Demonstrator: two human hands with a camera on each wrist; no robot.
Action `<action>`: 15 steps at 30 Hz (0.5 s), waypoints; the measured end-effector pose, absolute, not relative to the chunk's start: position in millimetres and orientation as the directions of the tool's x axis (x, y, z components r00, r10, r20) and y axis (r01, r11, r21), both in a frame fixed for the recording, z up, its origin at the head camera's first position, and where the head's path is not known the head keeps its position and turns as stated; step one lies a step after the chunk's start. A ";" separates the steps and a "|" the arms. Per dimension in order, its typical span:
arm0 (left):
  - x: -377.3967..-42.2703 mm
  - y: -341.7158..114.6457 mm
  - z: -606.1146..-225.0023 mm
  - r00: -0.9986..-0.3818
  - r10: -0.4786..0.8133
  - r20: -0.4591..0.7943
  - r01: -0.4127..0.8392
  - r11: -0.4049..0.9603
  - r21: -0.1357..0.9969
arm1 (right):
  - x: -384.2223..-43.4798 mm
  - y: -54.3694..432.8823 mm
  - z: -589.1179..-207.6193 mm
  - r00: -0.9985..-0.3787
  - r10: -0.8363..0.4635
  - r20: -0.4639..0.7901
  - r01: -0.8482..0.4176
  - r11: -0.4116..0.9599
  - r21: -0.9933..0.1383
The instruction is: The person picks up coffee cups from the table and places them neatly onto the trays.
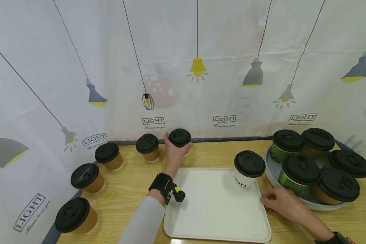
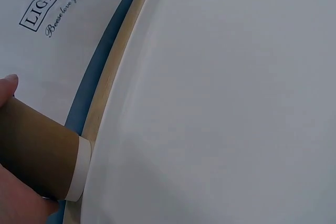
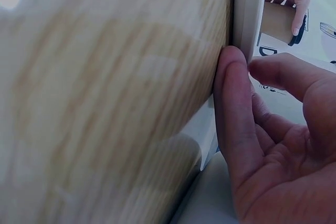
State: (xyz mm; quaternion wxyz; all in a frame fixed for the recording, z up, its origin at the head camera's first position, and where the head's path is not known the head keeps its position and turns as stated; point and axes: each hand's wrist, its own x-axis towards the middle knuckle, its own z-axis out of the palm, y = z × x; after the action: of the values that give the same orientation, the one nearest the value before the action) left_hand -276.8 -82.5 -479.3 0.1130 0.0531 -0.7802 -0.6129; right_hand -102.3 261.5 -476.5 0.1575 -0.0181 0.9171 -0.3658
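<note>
My left hand (image 1: 174, 153) grips a brown paper cup with a black lid (image 1: 179, 137) behind the tray's far edge. In the left wrist view, thumb and fingers lie round the brown cup (image 2: 37, 148), its white base beside the tray rim. At the right edge of the white tray (image 1: 216, 217), my right hand (image 1: 285, 202) pinches the rim with curled fingers; the right wrist view shows its fingertips (image 3: 234, 59) at that rim. A white lidded coffee cup (image 1: 245, 179) with black lettering stands upright on the tray's far right corner.
Brown cups with black lids stand along the left and back, one cup (image 1: 147, 147) left of my left hand. On the right, a round grey-white tray (image 1: 269, 169) holds several green and brown lidded cups. A lamp-printed cloth (image 1: 177, 40) hangs behind the wooden table (image 1: 134, 193).
</note>
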 end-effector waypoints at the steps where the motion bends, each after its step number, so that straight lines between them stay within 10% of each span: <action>1: -277.0 -82.4 -479.2 -0.970 -0.219 0.108 0.053 0.245 0.968 | -102.2 261.6 -476.4 -0.949 -0.151 -0.275 0.081 0.730 -0.679; 15: -261.5 -77.8 -461.7 -0.990 -0.071 0.119 0.098 0.244 0.965 | -101.2 260.6 -476.1 -0.950 -0.164 -0.267 0.068 0.722 -0.689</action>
State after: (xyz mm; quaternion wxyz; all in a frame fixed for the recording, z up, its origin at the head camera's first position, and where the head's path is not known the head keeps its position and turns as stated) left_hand -261.5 -77.8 -461.7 0.0686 -0.0087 -0.7856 -0.6149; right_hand -101.2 260.6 -476.1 0.1565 -0.0262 0.9145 -0.3722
